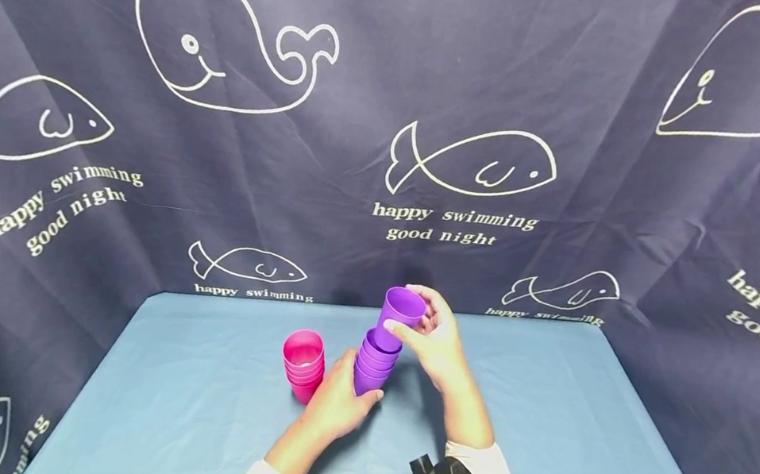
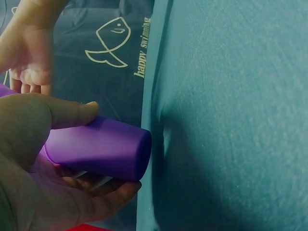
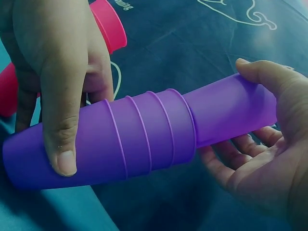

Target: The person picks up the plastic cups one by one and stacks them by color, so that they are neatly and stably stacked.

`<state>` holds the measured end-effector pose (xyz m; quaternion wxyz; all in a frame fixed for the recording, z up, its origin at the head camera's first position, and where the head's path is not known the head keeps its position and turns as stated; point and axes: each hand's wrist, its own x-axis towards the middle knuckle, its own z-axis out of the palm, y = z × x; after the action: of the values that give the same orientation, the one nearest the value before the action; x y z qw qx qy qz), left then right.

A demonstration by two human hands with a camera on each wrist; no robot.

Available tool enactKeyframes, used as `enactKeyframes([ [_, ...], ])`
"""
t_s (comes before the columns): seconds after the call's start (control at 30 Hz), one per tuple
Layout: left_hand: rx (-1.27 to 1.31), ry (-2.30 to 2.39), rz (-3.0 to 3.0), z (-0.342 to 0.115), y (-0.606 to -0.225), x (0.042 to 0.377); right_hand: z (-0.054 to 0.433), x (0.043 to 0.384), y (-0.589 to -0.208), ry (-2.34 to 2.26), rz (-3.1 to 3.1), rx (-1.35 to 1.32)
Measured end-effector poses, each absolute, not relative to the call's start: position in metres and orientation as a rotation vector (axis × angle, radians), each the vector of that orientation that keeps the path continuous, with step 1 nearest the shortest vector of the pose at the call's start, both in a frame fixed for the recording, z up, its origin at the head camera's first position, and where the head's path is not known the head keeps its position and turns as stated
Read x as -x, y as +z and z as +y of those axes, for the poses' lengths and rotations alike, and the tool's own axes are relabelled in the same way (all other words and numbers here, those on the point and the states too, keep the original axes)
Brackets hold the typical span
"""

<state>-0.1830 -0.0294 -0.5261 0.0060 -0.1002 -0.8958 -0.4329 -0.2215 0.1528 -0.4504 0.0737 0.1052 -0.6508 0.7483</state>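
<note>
My left hand (image 1: 338, 401) grips a stack of nested purple cups (image 1: 373, 368) low on its side, thumb on one face and fingers round the other. In the left wrist view the base of the lowest purple cup (image 2: 106, 149) shows close over the cloth. My right hand (image 1: 437, 341) holds a single purple cup (image 1: 392, 321) near its rim, thumb in front and fingers behind. That cup's lower end sits inside the mouth of the stack, as the right wrist view shows at the top rim (image 3: 192, 120). Several rims are visible below it.
A stack of pink cups (image 1: 303, 367) stands on the blue tablecloth (image 1: 197, 421), just left of my left hand. Behind the table's far edge hangs a dark curtain (image 1: 344, 184) with white fish and whale drawings.
</note>
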Motion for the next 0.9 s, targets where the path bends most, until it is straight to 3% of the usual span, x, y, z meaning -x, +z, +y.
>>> enactKeyframes([
  [0.9, 0.336, -1.354, -2.795, -0.0309, -0.5267, 0.1868, 0.1526, 0.2265, -0.4608, 2.248, -2.100, -0.416],
])
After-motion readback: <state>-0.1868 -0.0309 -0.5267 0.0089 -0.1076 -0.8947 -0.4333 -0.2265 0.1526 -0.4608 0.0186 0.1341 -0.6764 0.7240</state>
